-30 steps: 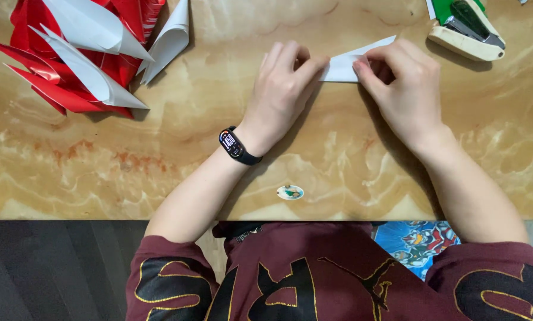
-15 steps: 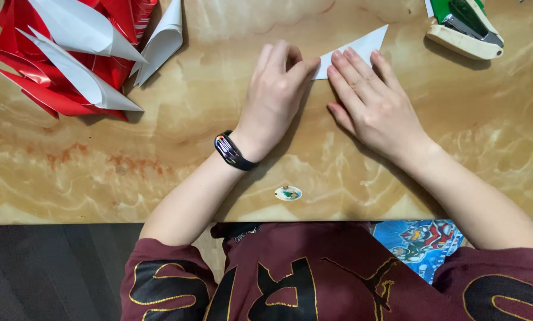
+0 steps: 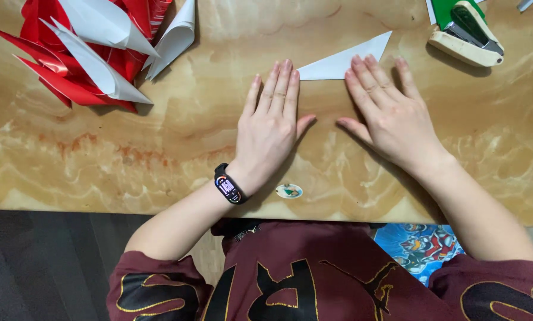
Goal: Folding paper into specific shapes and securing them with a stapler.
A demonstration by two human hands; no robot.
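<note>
Head view, looking straight down on a marbled tan bench.

Left hand: flat, palm down, fingers straight and close together, thumb out to the side. Nothing gripped. The fingertips reach the left corner of a white folded paper triangle; whether they press the paper or only meet its edge, cannot tell. A black band with a lit screen sits on that wrist.

Right hand: also flat and released, fingers slightly spread, thumb pointing inward toward the left thumb. Its fingertips lie on or against the lower right edge of the triangle. No grasp.

Paper triangle: lies flat on the bench at upper centre, just beyond both sets of fingertips, long point aimed up and to the right, blunt corner at the left.

Around it:
- Upper left corner: a heap of pointed folded paper pieces, red and white, some overlapping; one white cone-like piece at the heap's right edge. Well apart from the hands.
- Upper right: a cream and green stapler, lying at an angle, near the triangle's tip but not touching it.
- Near bench edge, between the forearms: a small oval sticker.

Below the bench edge: a dark red top with pale lettering, and a blue printed cloth at the right side of the lap.
</note>
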